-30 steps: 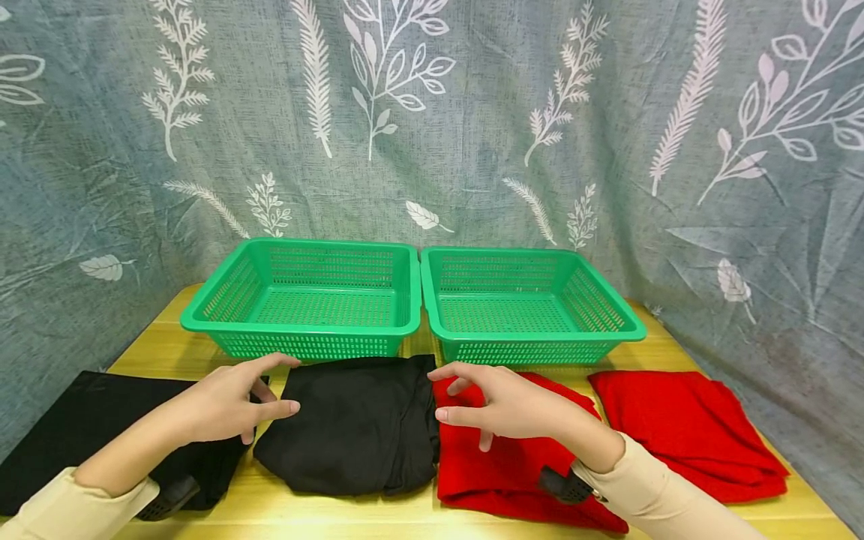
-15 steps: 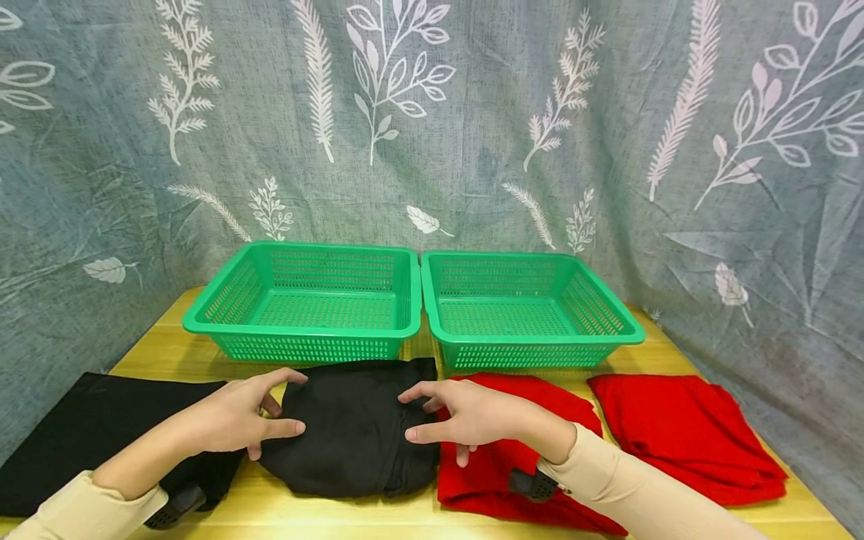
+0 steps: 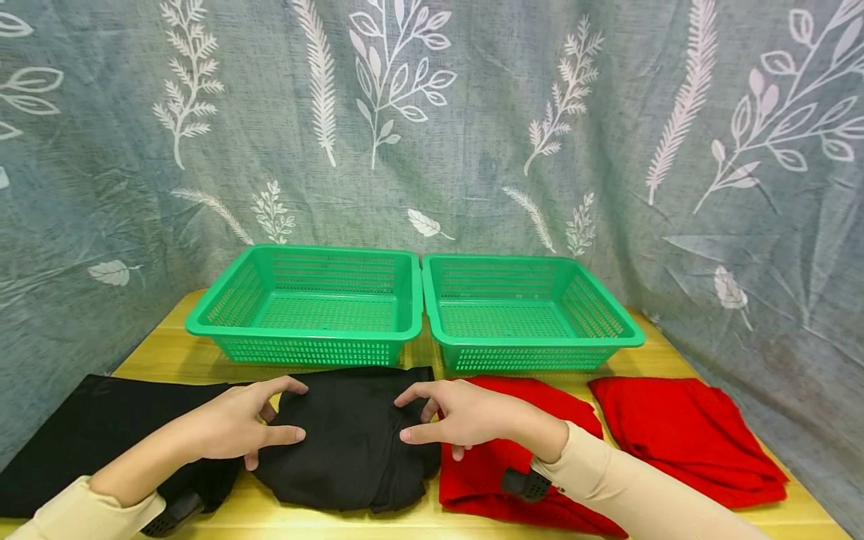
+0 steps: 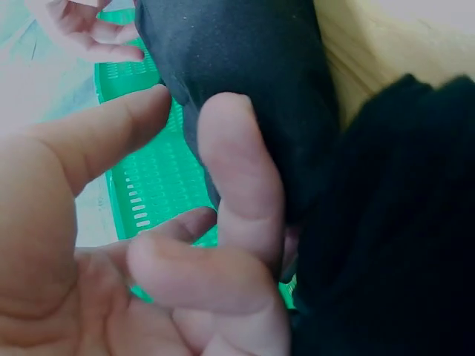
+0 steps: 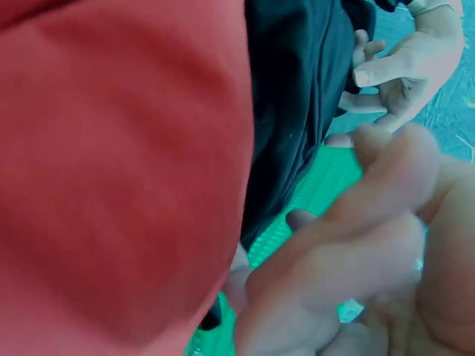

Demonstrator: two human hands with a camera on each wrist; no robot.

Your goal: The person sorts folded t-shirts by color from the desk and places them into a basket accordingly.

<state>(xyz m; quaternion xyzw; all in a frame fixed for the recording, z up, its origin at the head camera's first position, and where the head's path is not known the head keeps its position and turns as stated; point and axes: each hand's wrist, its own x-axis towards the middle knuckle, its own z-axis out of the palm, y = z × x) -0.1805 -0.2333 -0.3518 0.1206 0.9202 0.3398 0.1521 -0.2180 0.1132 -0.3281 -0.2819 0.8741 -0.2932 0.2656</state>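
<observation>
A folded black cloth [image 3: 344,442] lies between my hands in the head view, slightly rumpled, with a crease near its right side. My left hand [image 3: 232,421] is at its left edge, thumb and index finger spread apart and reaching over it. At the right edge, my right hand [image 3: 472,414] has its thumb and index finger over the black cloth, the fingers loosely bent. A folded red cloth [image 3: 499,480] lies under my right forearm. Both wrist views show the black cloth beside the fingers, with a gap between thumb and index finger in the left one.
Two green plastic baskets, a left basket [image 3: 310,331] and a right basket [image 3: 533,343], stand side by side behind the cloths. Another black cloth [image 3: 115,427] lies far left, another red cloth [image 3: 682,435] far right. A patterned curtain [image 3: 472,135] hangs behind the yellow wooden table [image 3: 317,525].
My right hand has moved left from over the red cloth to the black cloth's right side. My left hand has shifted slightly nearer. The middle black cloth has slid a little towards me.
</observation>
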